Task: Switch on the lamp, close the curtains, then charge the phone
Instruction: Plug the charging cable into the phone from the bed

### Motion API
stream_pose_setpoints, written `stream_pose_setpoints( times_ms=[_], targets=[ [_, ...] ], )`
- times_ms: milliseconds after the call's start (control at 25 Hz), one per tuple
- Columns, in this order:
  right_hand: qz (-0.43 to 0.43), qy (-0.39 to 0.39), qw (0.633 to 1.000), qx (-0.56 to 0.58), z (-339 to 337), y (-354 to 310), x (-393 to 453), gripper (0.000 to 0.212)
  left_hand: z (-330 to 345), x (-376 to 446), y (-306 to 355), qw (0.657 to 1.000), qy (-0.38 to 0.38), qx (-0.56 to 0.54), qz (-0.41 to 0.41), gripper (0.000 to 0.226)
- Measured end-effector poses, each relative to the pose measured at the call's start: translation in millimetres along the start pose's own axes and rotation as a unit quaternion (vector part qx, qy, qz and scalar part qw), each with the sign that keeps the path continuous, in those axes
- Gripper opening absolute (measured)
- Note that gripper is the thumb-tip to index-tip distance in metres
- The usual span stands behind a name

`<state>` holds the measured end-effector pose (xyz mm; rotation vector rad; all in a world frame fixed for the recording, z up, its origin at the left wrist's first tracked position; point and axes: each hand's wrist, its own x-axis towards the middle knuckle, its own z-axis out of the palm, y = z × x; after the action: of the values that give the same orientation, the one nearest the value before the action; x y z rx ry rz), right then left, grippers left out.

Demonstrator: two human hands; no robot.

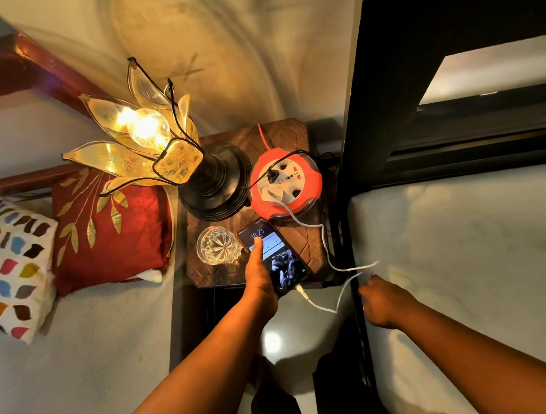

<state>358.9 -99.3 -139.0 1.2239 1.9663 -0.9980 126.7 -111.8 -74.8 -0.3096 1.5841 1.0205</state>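
Observation:
The flower-shaped lamp (143, 140) glows on the wooden bedside table (297, 137). My left hand (259, 279) grips the phone (283, 262) over the table's front edge, thumb on its lit screen. A white charging cable (325, 242) is plugged into the phone's lower end and runs up to a white plug in the orange extension reel (286, 182). My right hand (383, 299) hovers at the right, fingers curled close to the blurred loop of cable; whether it touches the cable is unclear. A pale curtain (455, 245) hangs at the right.
A cut-glass tumbler (217, 245) stands on the table just left of the phone. A red cushion (110, 232) and a spotted pillow (14, 265) lie on the bed at the left. A dark window frame (385, 76) rises behind the curtain.

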Motion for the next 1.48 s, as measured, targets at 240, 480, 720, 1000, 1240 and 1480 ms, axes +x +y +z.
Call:
stream_pose_setpoints(
  times_ms=[240, 480, 720, 1000, 1240, 1480],
  targets=[
    [-0.007, -0.027, 0.999, -0.037, 2, -8, 8, 0.049, -7, 2, 3, 0.998, 0.006, 0.052, 0.022, 0.058],
    [0.0, -0.034, 0.998, -0.059, -3, -17, 12, 0.048, -21, 10, 1, 0.99, 0.012, 0.128, 0.055, 0.034],
    [0.023, -0.025, 0.999, -0.023, -7, -24, 1, 0.044, -29, 4, 7, 0.986, 0.055, 0.15, 0.048, 0.047],
    [-0.047, 0.319, 0.922, 0.215, -37, -104, -22, 0.024, -41, -33, 21, 0.838, 0.146, 0.486, 0.2, 0.02],
    [-0.038, 0.223, 0.971, 0.071, -49, -167, 0, 0.113, -82, -46, 60, 0.607, 0.212, 0.623, 0.447, 0.072],
    [0.009, 0.227, 0.973, 0.028, -48, -176, 19, 0.113, -84, -15, 99, 0.631, 0.182, 0.696, 0.29, 0.131]
  ],
)
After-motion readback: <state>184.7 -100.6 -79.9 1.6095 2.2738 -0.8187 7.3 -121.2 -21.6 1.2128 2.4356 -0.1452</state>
